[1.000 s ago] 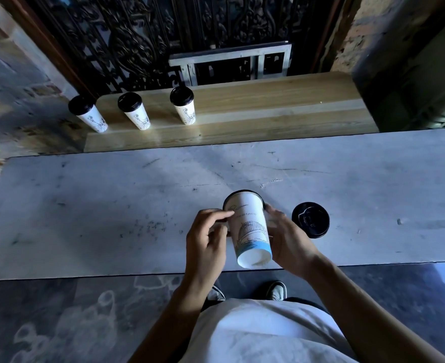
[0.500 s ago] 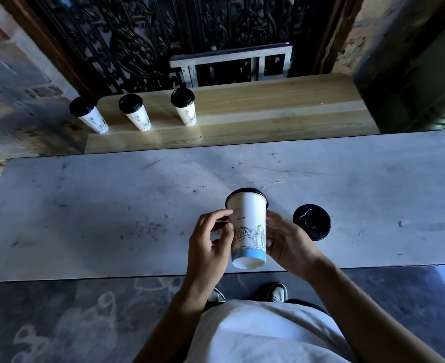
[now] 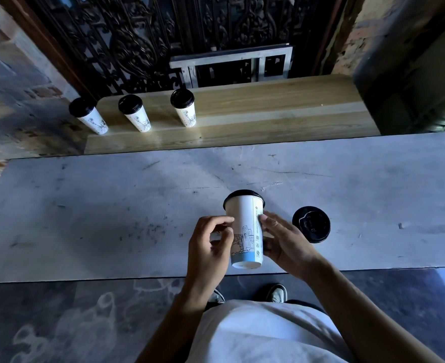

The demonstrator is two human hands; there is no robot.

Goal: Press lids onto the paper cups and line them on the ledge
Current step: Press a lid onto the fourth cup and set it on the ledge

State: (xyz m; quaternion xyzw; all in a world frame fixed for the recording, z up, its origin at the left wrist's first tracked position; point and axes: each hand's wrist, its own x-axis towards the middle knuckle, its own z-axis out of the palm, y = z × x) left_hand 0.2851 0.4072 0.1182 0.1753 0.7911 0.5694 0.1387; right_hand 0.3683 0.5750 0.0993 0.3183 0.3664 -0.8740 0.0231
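Three lidded cups (image 3: 135,113) on ledge (image 3: 268,106), one held cup (image 3: 245,231), one loose lid (image 3: 311,224)

A lidded paper cup (image 3: 245,226) sits between the left hand (image 3: 207,247) and right hand (image 3: 284,241) above the counter (image 3: 111,218), a loose lid (image 3: 311,224) just right, three lidded cups (image 3: 133,113) lined on the ledge (image 3: 268,108) behind.

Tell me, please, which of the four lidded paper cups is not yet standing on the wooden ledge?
The cup in the hands, held above the grey table; the other three stand lined on the ledge.
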